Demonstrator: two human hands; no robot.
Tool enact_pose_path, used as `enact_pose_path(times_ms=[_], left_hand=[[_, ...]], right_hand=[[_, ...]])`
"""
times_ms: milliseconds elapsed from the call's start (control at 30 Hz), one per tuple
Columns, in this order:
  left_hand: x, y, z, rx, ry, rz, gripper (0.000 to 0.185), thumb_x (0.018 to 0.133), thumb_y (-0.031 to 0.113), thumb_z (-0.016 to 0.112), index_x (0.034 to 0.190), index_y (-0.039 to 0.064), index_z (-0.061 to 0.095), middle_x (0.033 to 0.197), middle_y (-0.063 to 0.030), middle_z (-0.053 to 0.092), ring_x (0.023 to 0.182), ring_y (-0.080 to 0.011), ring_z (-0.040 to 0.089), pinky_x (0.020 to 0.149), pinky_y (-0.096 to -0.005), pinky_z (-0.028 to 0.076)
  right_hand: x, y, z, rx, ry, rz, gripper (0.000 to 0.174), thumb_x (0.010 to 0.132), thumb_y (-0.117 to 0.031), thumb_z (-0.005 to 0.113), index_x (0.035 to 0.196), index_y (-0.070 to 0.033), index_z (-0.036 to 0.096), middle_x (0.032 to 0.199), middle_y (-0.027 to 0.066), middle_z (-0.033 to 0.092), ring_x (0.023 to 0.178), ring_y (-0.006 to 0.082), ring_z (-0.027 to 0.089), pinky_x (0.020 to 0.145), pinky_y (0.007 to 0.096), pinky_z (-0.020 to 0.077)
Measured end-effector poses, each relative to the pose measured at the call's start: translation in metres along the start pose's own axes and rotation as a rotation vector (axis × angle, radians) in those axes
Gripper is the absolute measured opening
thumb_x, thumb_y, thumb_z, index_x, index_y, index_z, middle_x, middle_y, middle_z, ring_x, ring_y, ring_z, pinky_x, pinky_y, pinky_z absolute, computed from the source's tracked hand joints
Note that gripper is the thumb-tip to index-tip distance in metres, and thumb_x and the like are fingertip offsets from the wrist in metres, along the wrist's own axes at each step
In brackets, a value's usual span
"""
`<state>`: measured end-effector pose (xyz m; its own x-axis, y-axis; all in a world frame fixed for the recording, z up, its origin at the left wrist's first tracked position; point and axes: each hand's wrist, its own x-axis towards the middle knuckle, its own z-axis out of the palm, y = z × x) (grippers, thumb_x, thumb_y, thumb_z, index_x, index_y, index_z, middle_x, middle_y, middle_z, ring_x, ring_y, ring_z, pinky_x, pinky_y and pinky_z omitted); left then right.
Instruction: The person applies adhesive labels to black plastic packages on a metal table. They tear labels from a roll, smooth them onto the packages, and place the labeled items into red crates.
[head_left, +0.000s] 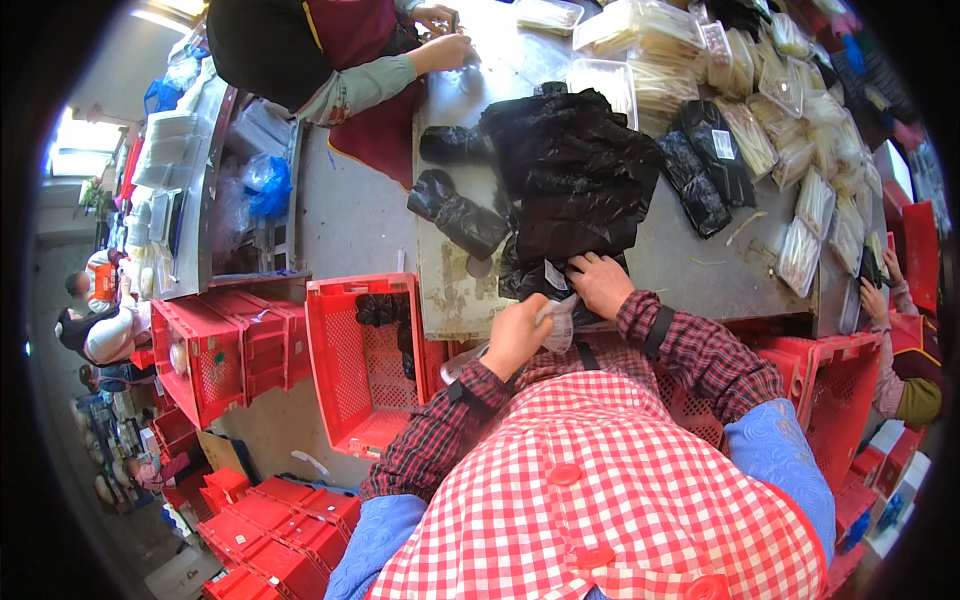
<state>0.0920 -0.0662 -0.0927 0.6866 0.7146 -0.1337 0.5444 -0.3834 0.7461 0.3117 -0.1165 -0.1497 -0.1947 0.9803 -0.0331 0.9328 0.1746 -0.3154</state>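
My left hand (516, 339) grips a strip of white printed labels (561, 324) at the table's front edge. My right hand (601, 285) rests on a black plastic bundle (531, 280), fingers curled at its near edge. A white label (555, 275) bearing print sits on that bundle, just left of my right fingers. Beyond both hands spreads a stack of flat black plastic bags (577, 172). Left of the stack lie two wrapped black bundles (469, 221). To its right are more black bundles, one bearing a white label (722, 145).
Clear trays of pale, stick-like food (675, 45) are heaped on the metal table (739, 277) at far right. A red crate (360, 367) holding black bundles stands at the table's left front. Across the table, a co-worker's hands (442, 49) handle something. Another co-worker's hands (874, 300) are at right.
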Motion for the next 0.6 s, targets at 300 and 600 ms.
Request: enact_pose_path(times_ms=[300, 600], left_hand=[[0.040, -0.040, 0.019, -0.422, 0.001, -0.331, 0.028, 0.086, 0.018, 0.068, 0.099, -0.007, 0.068, 0.087, -0.0091, 0.072, 0.078, -0.0132, 0.064, 0.070, -0.0339, 0.050], [0.030, -0.064, 0.034, -0.329, 0.048, -0.217, 0.028, 0.086, 0.025, 0.067, 0.097, -0.001, 0.069, 0.088, -0.0288, 0.066, 0.091, -0.0468, 0.062, 0.077, -0.0477, 0.050]], right_hand=[[0.057, 0.028, -0.115, 0.123, 0.921, 0.403, 0.009, 0.087, -0.013, 0.063, 0.089, -0.005, 0.068, 0.092, 0.0132, 0.066, 0.088, 0.0328, 0.061, 0.079, 0.0436, 0.0497], [-0.024, -0.014, 0.010, 0.136, 0.073, -0.136, 0.050, 0.093, -0.028, 0.056, 0.139, -0.008, 0.049, 0.134, 0.0093, 0.058, 0.124, 0.0294, 0.053, 0.110, 0.0453, 0.0341]])
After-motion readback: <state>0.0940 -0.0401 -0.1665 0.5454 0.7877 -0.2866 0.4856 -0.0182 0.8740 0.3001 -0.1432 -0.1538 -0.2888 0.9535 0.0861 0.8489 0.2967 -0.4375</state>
